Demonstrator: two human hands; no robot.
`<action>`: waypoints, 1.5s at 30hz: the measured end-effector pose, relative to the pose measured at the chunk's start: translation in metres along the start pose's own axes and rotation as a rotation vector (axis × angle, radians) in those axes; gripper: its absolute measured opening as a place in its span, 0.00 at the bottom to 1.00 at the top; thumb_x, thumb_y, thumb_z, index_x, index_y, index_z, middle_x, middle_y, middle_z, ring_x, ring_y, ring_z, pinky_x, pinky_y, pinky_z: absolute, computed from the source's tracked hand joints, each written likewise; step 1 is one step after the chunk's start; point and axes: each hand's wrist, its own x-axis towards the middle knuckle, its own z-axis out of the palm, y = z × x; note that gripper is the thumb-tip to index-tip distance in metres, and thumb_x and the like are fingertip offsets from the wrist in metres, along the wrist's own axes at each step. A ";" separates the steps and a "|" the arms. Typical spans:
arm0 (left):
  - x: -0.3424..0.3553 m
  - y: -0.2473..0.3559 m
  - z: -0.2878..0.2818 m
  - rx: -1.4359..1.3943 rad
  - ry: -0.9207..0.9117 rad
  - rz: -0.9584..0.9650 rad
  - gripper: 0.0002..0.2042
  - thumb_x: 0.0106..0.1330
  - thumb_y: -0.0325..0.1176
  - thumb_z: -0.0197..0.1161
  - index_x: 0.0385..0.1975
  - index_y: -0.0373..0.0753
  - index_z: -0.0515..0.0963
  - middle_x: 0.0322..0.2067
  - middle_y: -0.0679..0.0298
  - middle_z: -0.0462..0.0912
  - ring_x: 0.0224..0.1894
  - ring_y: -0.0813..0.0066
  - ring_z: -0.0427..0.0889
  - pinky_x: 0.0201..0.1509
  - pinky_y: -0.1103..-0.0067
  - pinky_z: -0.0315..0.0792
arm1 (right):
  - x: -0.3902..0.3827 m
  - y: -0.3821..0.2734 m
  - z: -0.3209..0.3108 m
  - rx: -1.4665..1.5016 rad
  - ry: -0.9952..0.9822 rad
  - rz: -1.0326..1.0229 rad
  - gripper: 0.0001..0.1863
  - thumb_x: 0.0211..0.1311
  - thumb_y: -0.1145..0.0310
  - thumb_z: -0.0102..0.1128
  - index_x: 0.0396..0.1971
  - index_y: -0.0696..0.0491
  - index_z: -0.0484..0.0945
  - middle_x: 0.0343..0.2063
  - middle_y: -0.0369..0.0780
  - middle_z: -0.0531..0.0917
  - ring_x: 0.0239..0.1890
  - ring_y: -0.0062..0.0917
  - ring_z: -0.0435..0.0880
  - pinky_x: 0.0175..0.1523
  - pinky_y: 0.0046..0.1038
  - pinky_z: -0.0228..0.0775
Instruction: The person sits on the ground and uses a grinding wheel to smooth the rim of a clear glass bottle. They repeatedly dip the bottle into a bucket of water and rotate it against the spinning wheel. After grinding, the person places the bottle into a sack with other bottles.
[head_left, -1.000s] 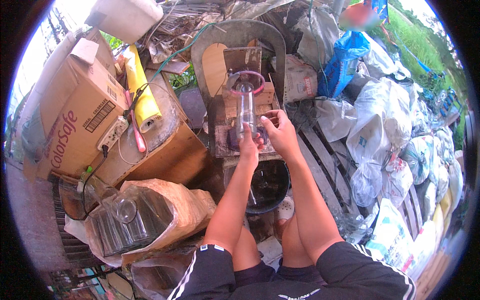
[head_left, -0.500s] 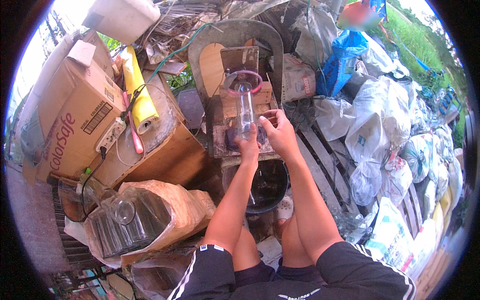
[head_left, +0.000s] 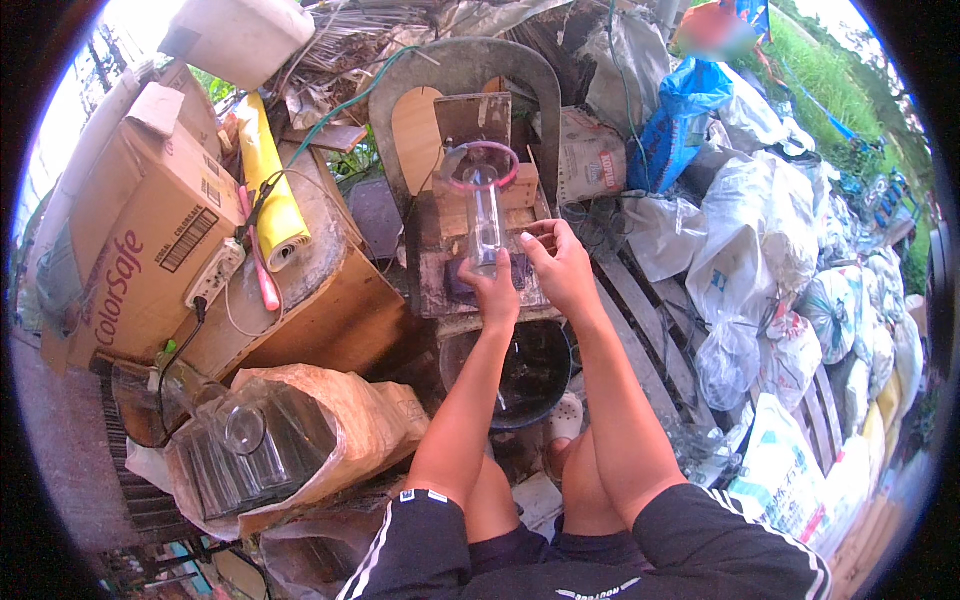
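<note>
My left hand (head_left: 492, 290) grips the lower end of a clear glass bottle (head_left: 484, 222), its thumb lying along the glass. The bottle points away from me, and its far end meets a pinkish-purple ring (head_left: 515, 168). My right hand (head_left: 558, 262) is just right of the bottle, fingers curled and thumb close to the index finger; whether anything is pinched there is too small to tell. Beneath both hands is a worn wooden stand (head_left: 432, 270) on a grey plastic chair (head_left: 551, 100). Closer to me, a dark basin (head_left: 530, 385) sits between my forearms.
On the left, a paper sack (head_left: 375, 425) holds several clear glass containers (head_left: 250, 465). Behind it are a wooden cabinet (head_left: 330, 310), a cardboard box (head_left: 150, 220), a yellow roll (head_left: 270, 190) and a power strip (head_left: 215, 275). Filled plastic bags (head_left: 745, 250) crowd wooden slats (head_left: 640, 310) on the right.
The whole view has shifted slightly. My left hand still holds the bottle in nearly the same spot, and my right hand stays beside it, a touch further from the glass.
</note>
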 end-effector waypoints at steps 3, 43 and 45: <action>0.004 -0.007 0.000 0.005 -0.008 -0.184 0.28 0.72 0.60 0.66 0.53 0.41 0.71 0.34 0.66 0.80 0.25 0.78 0.75 0.27 0.77 0.71 | 0.000 0.001 0.000 -0.036 -0.008 0.000 0.20 0.72 0.59 0.65 0.51 0.61 0.79 0.41 0.49 0.89 0.43 0.34 0.90 0.51 0.34 0.80; 0.000 0.025 -0.028 -0.649 -0.498 -0.682 0.36 0.71 0.71 0.57 0.61 0.44 0.64 0.33 0.64 0.80 0.27 0.79 0.77 0.34 0.74 0.72 | -0.001 0.003 0.004 0.001 -0.013 -0.015 0.21 0.71 0.58 0.66 0.52 0.60 0.79 0.41 0.52 0.89 0.42 0.39 0.91 0.50 0.37 0.80; 0.000 0.024 -0.030 -0.780 -0.537 -0.691 0.36 0.72 0.71 0.55 0.62 0.43 0.65 0.34 0.62 0.80 0.28 0.77 0.78 0.36 0.72 0.73 | -0.001 0.004 0.003 0.003 -0.014 -0.020 0.21 0.71 0.58 0.66 0.52 0.60 0.79 0.41 0.52 0.89 0.42 0.39 0.91 0.51 0.37 0.80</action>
